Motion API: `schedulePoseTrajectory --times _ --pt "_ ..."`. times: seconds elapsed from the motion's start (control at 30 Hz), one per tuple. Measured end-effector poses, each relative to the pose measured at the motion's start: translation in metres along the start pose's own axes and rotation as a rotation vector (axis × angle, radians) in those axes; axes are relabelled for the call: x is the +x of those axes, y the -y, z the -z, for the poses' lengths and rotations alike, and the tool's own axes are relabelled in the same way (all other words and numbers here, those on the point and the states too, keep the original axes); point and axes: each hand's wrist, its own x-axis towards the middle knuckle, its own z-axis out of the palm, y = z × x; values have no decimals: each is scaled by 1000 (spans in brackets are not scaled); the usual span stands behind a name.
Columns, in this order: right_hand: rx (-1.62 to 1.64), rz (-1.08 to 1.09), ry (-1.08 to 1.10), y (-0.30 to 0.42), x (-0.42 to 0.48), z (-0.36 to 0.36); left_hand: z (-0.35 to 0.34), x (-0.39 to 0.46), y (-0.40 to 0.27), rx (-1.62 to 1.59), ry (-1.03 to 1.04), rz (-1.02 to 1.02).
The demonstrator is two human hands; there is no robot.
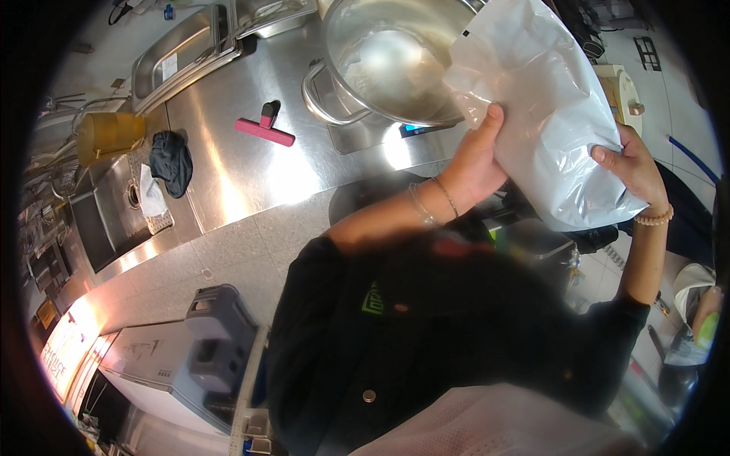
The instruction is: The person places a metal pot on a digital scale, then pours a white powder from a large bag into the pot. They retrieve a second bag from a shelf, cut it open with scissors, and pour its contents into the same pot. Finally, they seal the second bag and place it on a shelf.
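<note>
My left hand (482,157) grips the near left side of a large, shiny white plastic bag (547,108), its thumb on top. My right hand (636,168) holds the bag's lower right end. The bag is tilted, and its far left edge overlaps the rim of a big stainless steel pot (349,34). Pale powder (365,80) lies in the pot; whether any is falling from the bag cannot be seen. Beneath the pot's near side shows a scale's lit blue display (415,129). A pink bag clip (265,132) with a dark grip lies left of the pot.
The steel counter (228,114) carries metal pans (177,62) at the far left. A dark cloth (171,162) and a white cloth (151,191) lie beside the sink (108,216), near a yellowish container (111,134). A white chest-like appliance (148,353) stands lower left.
</note>
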Motion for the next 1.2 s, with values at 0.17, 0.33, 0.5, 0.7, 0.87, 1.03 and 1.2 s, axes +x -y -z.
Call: schedulePoseTrajectory --times 0.17,0.33,0.5,0.7,0.87,1.03,1.2 --pt "26 -5 14 -8 3 12 -4 -2 -3 -6 53 7" --pt "165 -29 -14 -11 2 14 -1 0 -7 3 179 35" --pt "237 -5 -10 -19 3 13 10 2 -5 25 177 67" --pt "226 -53 -32 -22 6 15 4 3 -5 -14 125 49" --pt "223 -96 -61 -19 5 14 -1 3 -5 -56 100 36" --pt "175 -108 -91 -17 5 14 -1 4 -4 -64 44 45" --pt "117 -99 -67 -8 3 13 -4 -1 -4 -85 18 42"
